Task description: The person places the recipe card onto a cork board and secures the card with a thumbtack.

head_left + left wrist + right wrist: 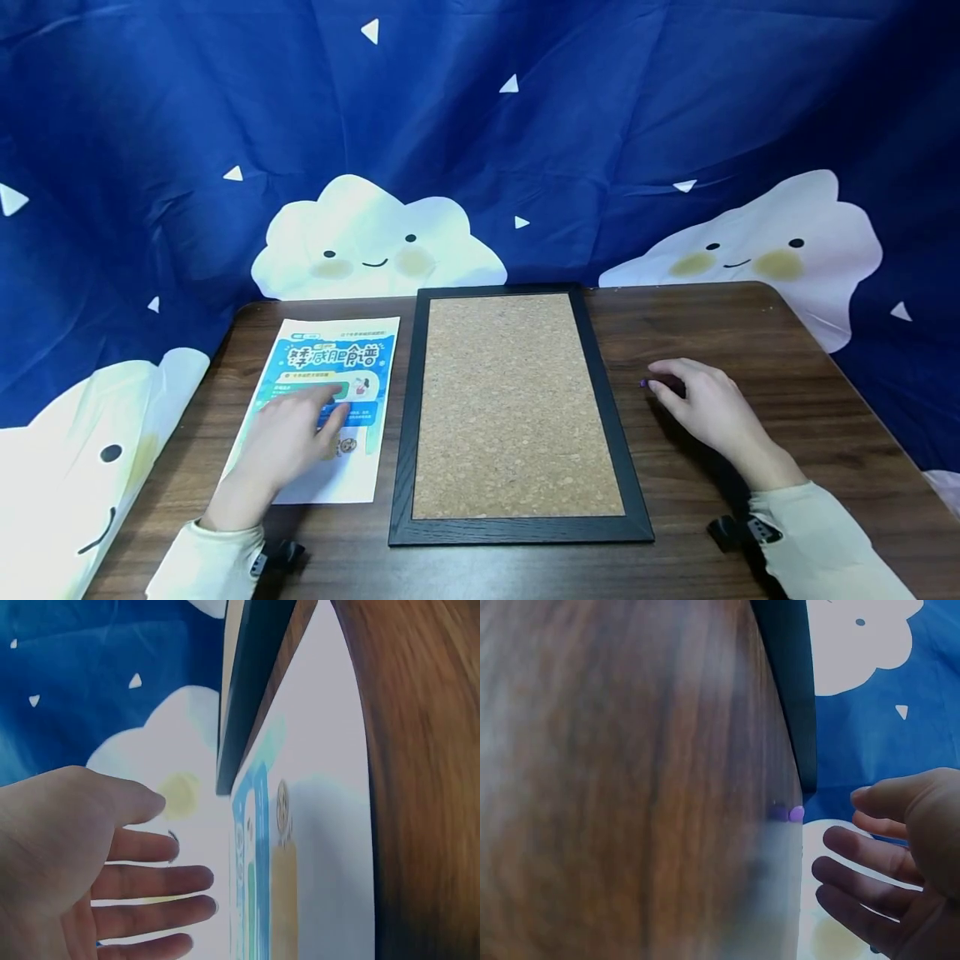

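Note:
A printed sheet (375, 458) with a blue and green design and Chinese lettering lies on the left of the table. My left hand (288, 437) is over it, fingers extended and holding nothing, as the left wrist view also shows. In the middle lies a cork board (517, 408) in a black frame (525, 531). To its right, my right hand (701, 404) reaches toward a small purple object (796, 814) on the tabletop. That hand's fingers are loosely bent, with the purple piece just beyond the fingertips in the right wrist view.
The dark wooden table (697, 317) has rounded far corners. Behind it hangs a blue cloth (525, 150) printed with white clouds and small triangles. Black wrist cameras sit at both cuffs, the right camera (726, 532) close over the tabletop.

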{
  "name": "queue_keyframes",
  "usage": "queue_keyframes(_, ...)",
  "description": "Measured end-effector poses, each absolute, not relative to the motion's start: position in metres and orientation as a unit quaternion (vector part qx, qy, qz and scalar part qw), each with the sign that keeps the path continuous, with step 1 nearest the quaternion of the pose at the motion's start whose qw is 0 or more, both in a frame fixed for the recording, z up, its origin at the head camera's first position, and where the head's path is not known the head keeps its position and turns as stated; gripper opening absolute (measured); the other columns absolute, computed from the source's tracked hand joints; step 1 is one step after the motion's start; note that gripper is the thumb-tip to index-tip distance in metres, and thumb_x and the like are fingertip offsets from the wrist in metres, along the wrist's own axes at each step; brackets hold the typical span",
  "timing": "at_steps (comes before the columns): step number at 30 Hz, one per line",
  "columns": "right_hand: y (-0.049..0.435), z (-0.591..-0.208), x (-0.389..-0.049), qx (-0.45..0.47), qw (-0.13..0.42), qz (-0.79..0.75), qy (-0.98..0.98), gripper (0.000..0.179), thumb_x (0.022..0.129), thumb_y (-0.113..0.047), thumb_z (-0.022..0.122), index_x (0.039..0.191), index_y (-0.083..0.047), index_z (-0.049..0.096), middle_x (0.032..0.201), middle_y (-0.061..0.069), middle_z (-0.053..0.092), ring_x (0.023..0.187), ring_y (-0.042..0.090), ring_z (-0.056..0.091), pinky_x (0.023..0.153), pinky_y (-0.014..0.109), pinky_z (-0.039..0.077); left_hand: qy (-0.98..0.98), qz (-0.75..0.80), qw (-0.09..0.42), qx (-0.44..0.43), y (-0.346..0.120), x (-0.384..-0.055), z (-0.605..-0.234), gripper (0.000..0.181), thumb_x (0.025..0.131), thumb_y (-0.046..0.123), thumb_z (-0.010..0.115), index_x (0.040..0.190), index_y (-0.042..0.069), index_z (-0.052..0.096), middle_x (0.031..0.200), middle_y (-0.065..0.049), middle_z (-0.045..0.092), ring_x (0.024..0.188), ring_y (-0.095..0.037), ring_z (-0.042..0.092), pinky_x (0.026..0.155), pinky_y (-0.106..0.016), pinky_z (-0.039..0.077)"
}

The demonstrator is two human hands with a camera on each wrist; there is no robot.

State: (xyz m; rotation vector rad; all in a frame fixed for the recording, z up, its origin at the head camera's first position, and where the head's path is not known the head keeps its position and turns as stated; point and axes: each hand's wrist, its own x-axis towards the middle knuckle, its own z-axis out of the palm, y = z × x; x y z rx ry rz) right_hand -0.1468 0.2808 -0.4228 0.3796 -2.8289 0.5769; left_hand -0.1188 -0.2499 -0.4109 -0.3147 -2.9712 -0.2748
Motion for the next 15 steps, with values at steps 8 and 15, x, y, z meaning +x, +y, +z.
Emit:
queue_keyframes(8,0.291,-0.428,-0.156,0.121,0.080,0.213,-0.966,0.029,0.092,-0.024,0.064,0.115,-0.005,0.066,0.113,0.017,0.066,0.104,0.035,0.060,0.087,0.056,0.046,-0.994,-0.062,0.072,-0.058,-0.270,-0.118,-0.413,0.041,0.090,0.035,0.062,0.118,0.005,0.063,0.111,-0.019,0.066,0.096,-0.040,0.063,0.073,-0.056,0.051)
queue_keyframes(15,0.296,-0.433,-0.165,0.127,0.066,0.212,-0.967,0.028,0.090,-0.024,0.066,0.111,-0.005,0.067,0.107,0.013,0.068,0.099,0.030,0.062,0.084,0.052,0.048,-0.997,-0.054,0.056,-0.027,-0.284,-0.119,-0.415,0.043,0.089,0.034,0.063,0.115,0.000,0.063,0.112,-0.022,0.063,0.096,-0.042,0.062,0.074,-0.058,0.050)
